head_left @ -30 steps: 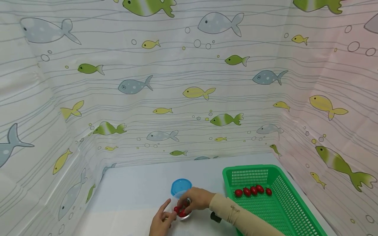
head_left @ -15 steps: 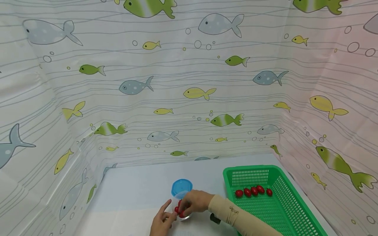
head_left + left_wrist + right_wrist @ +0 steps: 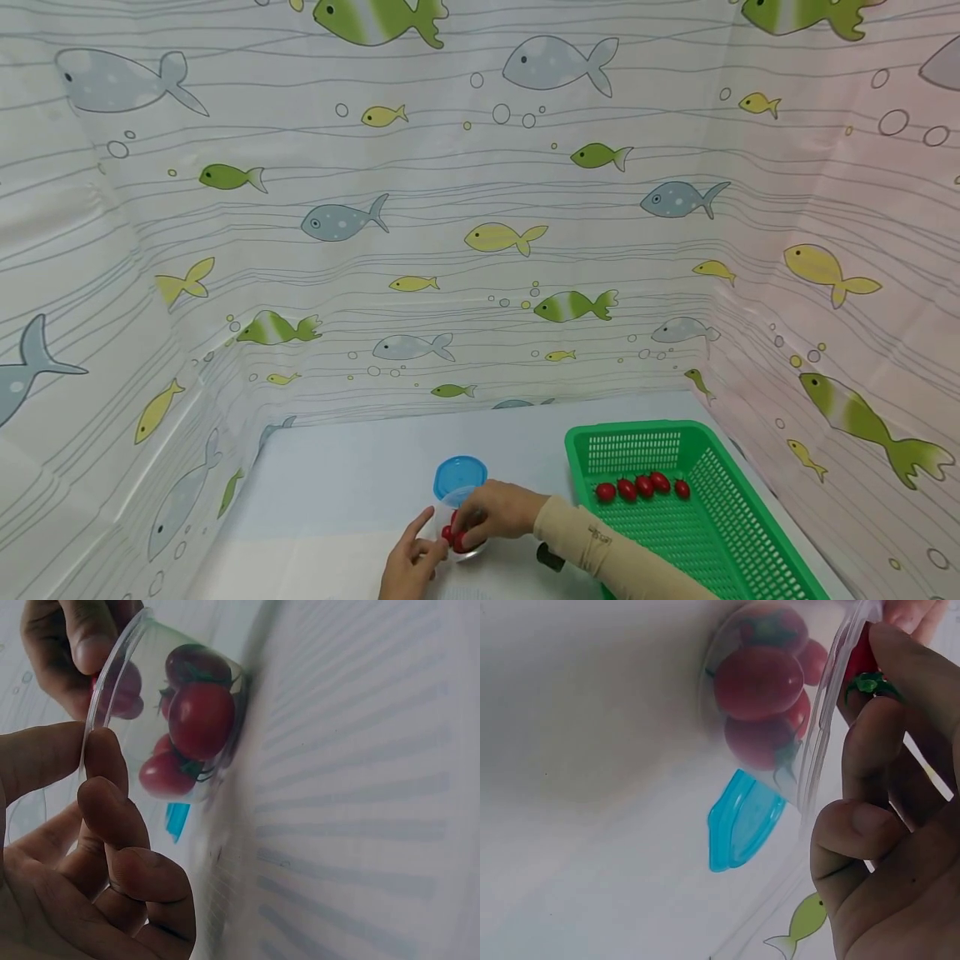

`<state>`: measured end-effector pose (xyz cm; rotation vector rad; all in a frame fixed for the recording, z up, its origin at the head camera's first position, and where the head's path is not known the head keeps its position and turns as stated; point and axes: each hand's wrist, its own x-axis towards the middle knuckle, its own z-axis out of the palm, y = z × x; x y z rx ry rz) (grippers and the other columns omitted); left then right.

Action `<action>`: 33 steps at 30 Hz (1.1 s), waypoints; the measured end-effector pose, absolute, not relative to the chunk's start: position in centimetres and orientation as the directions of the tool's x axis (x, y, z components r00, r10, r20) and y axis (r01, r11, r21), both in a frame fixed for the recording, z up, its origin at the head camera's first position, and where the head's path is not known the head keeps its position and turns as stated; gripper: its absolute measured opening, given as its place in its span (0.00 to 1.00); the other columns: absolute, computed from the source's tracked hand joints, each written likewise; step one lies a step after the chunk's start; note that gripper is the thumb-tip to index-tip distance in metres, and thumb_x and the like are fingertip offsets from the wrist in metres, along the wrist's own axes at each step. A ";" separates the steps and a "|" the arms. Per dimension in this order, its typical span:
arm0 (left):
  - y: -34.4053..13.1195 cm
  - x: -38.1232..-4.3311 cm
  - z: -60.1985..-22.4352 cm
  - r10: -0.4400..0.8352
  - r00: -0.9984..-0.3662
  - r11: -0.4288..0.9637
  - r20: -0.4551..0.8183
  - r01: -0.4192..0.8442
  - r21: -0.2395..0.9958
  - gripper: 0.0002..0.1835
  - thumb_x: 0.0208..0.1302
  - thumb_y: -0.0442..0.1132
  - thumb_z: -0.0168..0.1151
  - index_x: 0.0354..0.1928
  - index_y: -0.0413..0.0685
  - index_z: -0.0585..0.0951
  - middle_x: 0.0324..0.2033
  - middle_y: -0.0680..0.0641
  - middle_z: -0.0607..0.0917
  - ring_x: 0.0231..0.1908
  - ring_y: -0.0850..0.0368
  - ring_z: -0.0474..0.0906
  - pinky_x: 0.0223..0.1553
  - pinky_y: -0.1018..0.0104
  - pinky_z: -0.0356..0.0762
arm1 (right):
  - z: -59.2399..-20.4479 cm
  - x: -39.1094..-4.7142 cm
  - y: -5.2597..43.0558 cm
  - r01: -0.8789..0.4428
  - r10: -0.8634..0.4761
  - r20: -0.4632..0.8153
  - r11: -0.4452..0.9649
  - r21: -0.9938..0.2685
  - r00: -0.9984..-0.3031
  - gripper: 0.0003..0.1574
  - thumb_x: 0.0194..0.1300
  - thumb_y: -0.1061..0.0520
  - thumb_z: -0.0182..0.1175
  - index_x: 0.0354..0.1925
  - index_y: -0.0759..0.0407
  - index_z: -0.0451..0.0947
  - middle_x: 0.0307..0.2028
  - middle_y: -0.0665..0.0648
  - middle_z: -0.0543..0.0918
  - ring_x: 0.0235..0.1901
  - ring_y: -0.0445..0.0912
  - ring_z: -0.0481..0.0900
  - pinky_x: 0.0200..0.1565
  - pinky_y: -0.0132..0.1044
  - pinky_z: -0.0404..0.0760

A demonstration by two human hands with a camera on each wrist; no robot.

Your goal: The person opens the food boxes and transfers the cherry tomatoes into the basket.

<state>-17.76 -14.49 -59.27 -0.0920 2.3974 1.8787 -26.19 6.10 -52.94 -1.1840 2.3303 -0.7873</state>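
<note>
"What do the hands hold?"
"The left hand (image 3: 412,558), fingers bent, pinches the rim of a clear, round-rimmed plastic tub (image 3: 150,656). The right hand (image 3: 501,508) grips a small red green-stemmed tomato (image 3: 861,664) at its mouth."
"Inside?"
"Several more red tomatoes (image 3: 201,720)."
"Further out?"
"A blue plastic lid (image 3: 461,477) just beyond; rightward, a rectangular green plastic basket (image 3: 705,533) holding five red tomatoes (image 3: 645,486)."

Bimanual pose, close-set; pinch on right side

Left hand (image 3: 409,562): index finger (image 3: 418,523) extended, thumb angled inward, lower fingers (image 3: 154,877) curled. Beige-sleeved right forearm (image 3: 618,550) enters from lower right. Right hand (image 3: 504,510) angled downward, fingertips (image 3: 877,724) in a pinch, remaining digits bent.
</note>
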 end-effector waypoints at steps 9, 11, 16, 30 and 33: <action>-14.4 -17.7 -59.1 0.007 -0.994 0.257 -0.107 -0.101 0.961 0.40 0.70 0.50 0.66 0.74 0.34 0.63 0.28 0.47 0.86 0.24 0.56 0.73 0.28 0.66 0.72 | -51.7 -25.7 7.3 -0.609 -0.808 -0.034 0.470 -0.639 -0.588 0.11 0.67 0.51 0.69 0.48 0.48 0.88 0.38 0.35 0.83 0.34 0.34 0.79 0.36 0.26 0.78; -14.3 -17.7 -59.0 0.002 -0.994 0.260 -0.109 -0.105 0.960 0.40 0.70 0.50 0.66 0.74 0.34 0.63 0.28 0.47 0.86 0.25 0.56 0.73 0.28 0.66 0.72 | -51.4 -25.6 7.7 -0.599 -0.806 -0.027 0.461 -0.655 -0.591 0.12 0.67 0.51 0.69 0.49 0.47 0.88 0.38 0.35 0.83 0.34 0.34 0.79 0.36 0.27 0.79; -14.2 -17.8 -58.9 -0.012 -0.992 0.275 -0.124 -0.122 0.954 0.40 0.69 0.50 0.66 0.74 0.34 0.63 0.29 0.48 0.86 0.26 0.56 0.73 0.29 0.65 0.71 | -50.5 -25.1 8.8 -0.622 -0.817 0.027 0.417 -0.663 -0.576 0.14 0.68 0.50 0.67 0.51 0.47 0.87 0.42 0.35 0.84 0.36 0.33 0.78 0.37 0.27 0.79; -14.2 -18.0 -59.1 -0.024 -0.990 0.273 -0.139 -0.141 0.952 0.40 0.69 0.51 0.66 0.73 0.34 0.63 0.29 0.48 0.86 0.27 0.55 0.73 0.30 0.64 0.72 | -48.9 -24.2 12.0 -0.691 -0.826 0.131 0.359 -0.627 -0.548 0.16 0.70 0.47 0.65 0.54 0.46 0.86 0.47 0.37 0.85 0.32 0.31 0.76 0.35 0.28 0.79; -14.2 -18.0 -59.2 -0.025 -0.989 0.277 -0.144 -0.146 0.950 0.40 0.69 0.50 0.66 0.73 0.33 0.63 0.29 0.48 0.86 0.27 0.55 0.73 0.30 0.63 0.72 | -48.4 -24.2 12.8 -0.685 -0.816 0.146 0.357 -0.635 -0.560 0.15 0.71 0.47 0.64 0.54 0.45 0.85 0.46 0.37 0.85 0.31 0.31 0.77 0.35 0.28 0.79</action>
